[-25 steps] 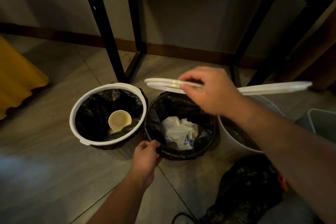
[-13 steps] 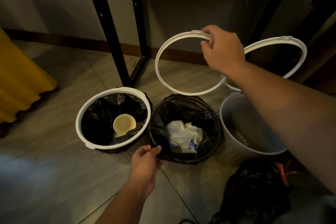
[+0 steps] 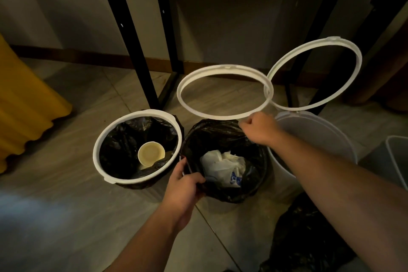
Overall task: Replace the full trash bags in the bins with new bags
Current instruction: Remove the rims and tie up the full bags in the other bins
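Left hand (image 3: 183,185) grips the black bag (image 3: 256,168) at its near rim, right hand (image 3: 260,128) pinches its far rim; blue print on the white wrapper (image 3: 223,165) is unreadable.

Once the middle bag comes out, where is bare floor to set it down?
Bare floor lies in front of the left bin, and between it and the yellow object. The right is crowded: the white bin, a black bag on the floor and a grey container sit close together.

Dim warm light, deep shadows, wide-angle bending edges, soft focus
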Demonstrator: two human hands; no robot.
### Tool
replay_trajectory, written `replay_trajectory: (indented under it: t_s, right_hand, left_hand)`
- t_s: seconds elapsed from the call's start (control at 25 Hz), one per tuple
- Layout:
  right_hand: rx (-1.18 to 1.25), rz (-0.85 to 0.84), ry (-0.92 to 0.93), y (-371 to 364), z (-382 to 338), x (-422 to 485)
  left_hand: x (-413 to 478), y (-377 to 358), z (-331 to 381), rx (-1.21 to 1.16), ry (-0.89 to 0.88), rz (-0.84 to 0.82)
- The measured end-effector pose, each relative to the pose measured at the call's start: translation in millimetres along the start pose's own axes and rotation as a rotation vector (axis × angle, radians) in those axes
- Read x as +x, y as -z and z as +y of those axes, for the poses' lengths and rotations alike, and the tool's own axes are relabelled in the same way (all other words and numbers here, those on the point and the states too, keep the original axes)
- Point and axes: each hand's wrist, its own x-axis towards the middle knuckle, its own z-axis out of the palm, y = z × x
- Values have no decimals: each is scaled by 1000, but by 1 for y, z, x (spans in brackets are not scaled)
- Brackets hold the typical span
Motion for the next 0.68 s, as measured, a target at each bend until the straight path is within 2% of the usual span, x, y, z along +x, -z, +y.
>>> replay_trajectory:
  t_s: [0.12,0.24,0.32,0.44,0.52,0.68]
  right_hand:
    - [23,-166,-23,-14,3,14]
    - [99,-143,-38,-20,2,25]
    - [150,-110,-42,-17,1,30]
    - [111,-151,-46,-13,-3,36]
    - [95,-180,-50,-12,-6,37]
    - [-5,-201,-63,-14,-6,41]
  left_hand:
    - [4,-3,9,90,-4,8]
    - [-1,-8,15,143,-60,-38]
    - [-4,-10,19,264,-99,-75]
    - [-9,-10,19,396,-128,-120]
    - [-16,-6,18,398,-143,-160]
    - [-25,10,14,396,-143,-133]
